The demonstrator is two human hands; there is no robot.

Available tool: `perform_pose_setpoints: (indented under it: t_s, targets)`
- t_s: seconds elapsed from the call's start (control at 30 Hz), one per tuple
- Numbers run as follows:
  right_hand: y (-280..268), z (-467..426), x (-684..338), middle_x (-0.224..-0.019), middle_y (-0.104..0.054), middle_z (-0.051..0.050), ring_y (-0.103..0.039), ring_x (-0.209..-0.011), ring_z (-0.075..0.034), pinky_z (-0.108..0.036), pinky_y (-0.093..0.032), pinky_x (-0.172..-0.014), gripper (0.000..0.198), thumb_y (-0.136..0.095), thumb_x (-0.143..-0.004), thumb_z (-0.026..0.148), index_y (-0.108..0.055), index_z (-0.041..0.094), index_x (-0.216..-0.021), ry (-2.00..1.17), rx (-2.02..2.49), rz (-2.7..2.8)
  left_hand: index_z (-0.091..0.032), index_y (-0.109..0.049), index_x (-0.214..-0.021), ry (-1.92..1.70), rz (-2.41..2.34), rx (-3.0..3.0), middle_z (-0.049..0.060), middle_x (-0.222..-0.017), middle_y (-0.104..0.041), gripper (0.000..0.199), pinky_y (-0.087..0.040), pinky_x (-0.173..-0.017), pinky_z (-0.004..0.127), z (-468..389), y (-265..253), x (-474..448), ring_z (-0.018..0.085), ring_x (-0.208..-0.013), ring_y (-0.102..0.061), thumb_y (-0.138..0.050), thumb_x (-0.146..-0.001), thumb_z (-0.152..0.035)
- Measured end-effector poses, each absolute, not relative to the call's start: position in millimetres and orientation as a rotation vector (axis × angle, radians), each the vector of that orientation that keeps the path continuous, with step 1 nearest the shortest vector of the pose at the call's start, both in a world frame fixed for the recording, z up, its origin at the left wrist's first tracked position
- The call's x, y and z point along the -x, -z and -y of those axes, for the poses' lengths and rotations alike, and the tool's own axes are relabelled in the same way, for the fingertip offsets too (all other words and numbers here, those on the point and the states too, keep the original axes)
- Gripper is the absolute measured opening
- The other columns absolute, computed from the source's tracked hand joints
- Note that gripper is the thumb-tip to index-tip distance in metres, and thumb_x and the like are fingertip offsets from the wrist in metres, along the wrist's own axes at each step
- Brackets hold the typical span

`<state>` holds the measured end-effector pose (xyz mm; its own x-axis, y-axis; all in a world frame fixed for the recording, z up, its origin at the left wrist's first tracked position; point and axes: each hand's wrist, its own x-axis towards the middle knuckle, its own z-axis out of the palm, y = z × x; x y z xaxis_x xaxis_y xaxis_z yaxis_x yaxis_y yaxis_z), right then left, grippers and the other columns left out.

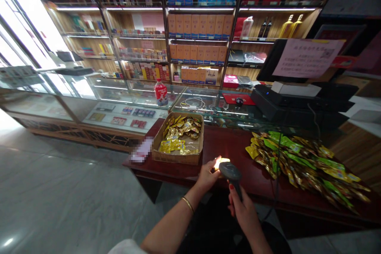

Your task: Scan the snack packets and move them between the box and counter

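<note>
My right hand [242,208] is wrapped round the handle of a dark handheld barcode scanner [229,171]. The scanner's head faces left, towards my left hand [207,175]. Between the fingers of that hand is a small packet [222,161], washed out by bright light, so its print cannot be read. To the left stands an open cardboard box [175,158] with several small gold and yellow snack packets [178,129] inside. On the right of the dark red table [217,143] lies a spread heap of gold and green snack packets [293,158].
The scanner's cable [278,166] runs across the heap. Behind the table are a glass counter [131,91], a red bottle [161,93], a mouse [239,101] and a monitor [300,61] with a paper on it. Shelves with boxes [199,25] line the wall.
</note>
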<state>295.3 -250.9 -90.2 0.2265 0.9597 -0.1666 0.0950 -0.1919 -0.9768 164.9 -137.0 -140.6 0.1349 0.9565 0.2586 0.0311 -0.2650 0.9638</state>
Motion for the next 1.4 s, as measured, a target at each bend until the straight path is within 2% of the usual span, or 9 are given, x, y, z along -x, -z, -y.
perform_pose_setpoints:
  t_s: [0.27,0.43,0.6,0.77,0.93,1.03,1.1,1.23,1.4]
  targets:
    - [86,269,-319,-0.06,-0.049,0.007,-0.051,-0.047,-0.012,-0.026,-0.047,-0.053,0.054,-0.055,-0.084,0.072,-0.064,0.02,-0.096,-1.175,1.519,1.12,-0.023,-0.048,-0.149,-1.188,-0.967,-1.617,0.01,-0.142,-0.059,0.072,-0.041,-0.113,0.045,136,138,-162,0.028,-0.129,-0.056,-0.069,-0.08,-0.019]
    - [92,275,-325,-0.059,-0.051,0.007,-0.053,-0.046,-0.014,-0.027,-0.048,-0.051,0.069,-0.054,-0.082,0.075,-0.063,0.018,-0.12,-1.183,1.556,1.095,-0.021,-0.041,-0.152,-1.122,-0.997,-1.605,0.01,-0.141,-0.059,0.075,-0.044,-0.111,0.045,140,131,-162,0.027,-0.126,-0.057,-0.065,-0.081,-0.019]
    - [99,278,-329,-0.058,-0.053,0.009,-0.053,-0.047,-0.015,-0.027,-0.048,-0.053,0.072,-0.057,-0.085,0.07,-0.051,0.018,-0.134,-1.152,1.574,1.134,-0.021,-0.025,-0.158,-1.052,-0.884,-1.762,0.014,-0.151,-0.045,0.094,-0.039,-0.113,0.045,140,125,-162,0.029,-0.132,-0.049,-0.072,-0.077,-0.019]
    - [97,283,-344,-0.067,-0.066,0.002,-0.062,-0.056,-0.019,-0.028,-0.051,-0.059,0.062,-0.057,-0.086,0.065,-0.058,0.017,-0.125,-1.045,1.621,1.286,-0.021,-0.022,-0.158,-0.793,-0.873,-2.045,0.011,-0.128,-0.059,0.098,-0.047,-0.099,0.036,132,95,-155,0.022,-0.111,-0.058,-0.069,-0.073,-0.013]
    - [100,289,-359,-0.106,-0.078,-0.009,-0.073,-0.097,-0.029,-0.034,-0.056,-0.086,0.058,-0.062,-0.082,0.061,-0.065,0.02,-0.122,-0.858,1.669,1.34,-0.017,-0.055,-0.13,-0.568,-0.965,-2.098,0.0,-0.086,-0.065,0.057,-0.046,-0.069,0.024,119,53,-144,0.014,-0.073,-0.059,-0.07,-0.075,-0.022]
    - [107,292,-364,-0.123,-0.074,-0.01,-0.066,-0.12,-0.031,-0.038,-0.05,-0.102,0.057,-0.064,-0.083,0.058,-0.065,0.02,-0.126,-0.855,1.655,1.369,-0.017,-0.066,-0.106,-0.589,-0.914,-2.146,0.001,-0.092,-0.065,0.036,-0.046,-0.071,0.022,108,40,-140,0.014,-0.08,-0.059,-0.07,-0.07,-0.018]
    - [112,294,-364,-0.125,-0.073,-0.011,-0.065,-0.122,-0.031,-0.04,-0.049,-0.104,0.056,-0.063,-0.085,0.056,-0.065,0.02,-0.127,-0.882,1.636,1.385,-0.017,-0.068,-0.104,-0.596,-0.864,-2.185,0.003,-0.103,-0.065,0.038,-0.047,-0.078,0.024,102,36,-138,0.016,-0.089,-0.06,-0.068,-0.067,-0.012]
    - [114,293,-360,-0.125,-0.073,-0.012,-0.065,-0.121,-0.031,-0.041,-0.049,-0.105,0.053,-0.06,-0.088,0.056,-0.065,0.019,-0.126,-0.907,1.601,1.42,-0.02,-0.058,-0.127,-0.524,-0.791,-2.066,0.001,-0.1,-0.066,0.056,-0.048,-0.076,0.024,95,38,-135,0.015,-0.085,-0.061,-0.062,-0.072,-0.011]
    - [108,290,-351,-0.123,-0.074,-0.011,-0.067,-0.118,-0.029,-0.038,-0.051,-0.101,0.048,-0.056,-0.091,0.055,-0.066,0.02,-0.124,-0.938,1.568,1.489,-0.015,-0.06,-0.11,-0.511,-0.77,-1.93,0.001,-0.093,-0.064,0.039,-0.048,-0.073,0.023,93,48,-133,0.014,-0.083,-0.059,-0.062,-0.071,-0.012]
